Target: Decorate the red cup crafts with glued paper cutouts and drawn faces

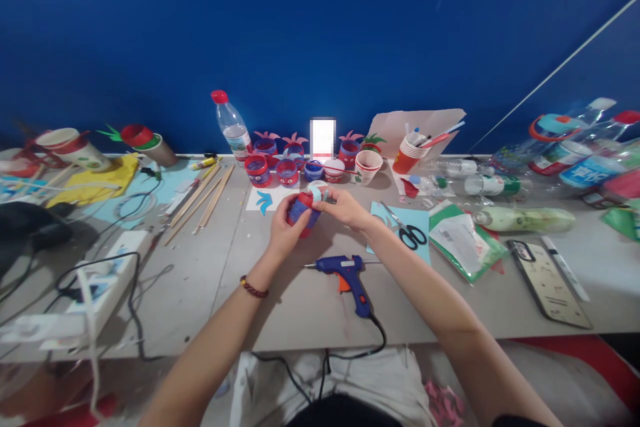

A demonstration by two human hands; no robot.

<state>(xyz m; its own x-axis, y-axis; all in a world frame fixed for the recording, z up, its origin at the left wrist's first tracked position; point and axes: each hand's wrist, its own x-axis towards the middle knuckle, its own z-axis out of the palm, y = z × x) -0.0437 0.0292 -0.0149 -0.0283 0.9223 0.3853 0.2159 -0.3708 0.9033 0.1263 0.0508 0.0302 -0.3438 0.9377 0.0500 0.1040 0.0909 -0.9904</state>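
My left hand [289, 225] is wrapped around a small cup painted red and blue [305, 208], tilted above the middle of the table. At the cup's rim, my right hand [346, 209] has its fingers pinched on a small pale curved piece [315, 191], whose exact kind I cannot make out. Just below both hands lies a blue glue gun [344, 267] with an orange trigger, its nozzle pointing left. A blue leaf-shaped paper cutout [263, 201] rests on white paper to the left of the cup.
Several painted cups [257, 171] line the back, beside a clear bottle [233, 130]. Scissors [411, 235] lie on blue paper at right, near a phone [549, 283] and plastic bottles [495, 185]. Wooden sticks [203, 197] and a power strip [107, 283] are on the left.
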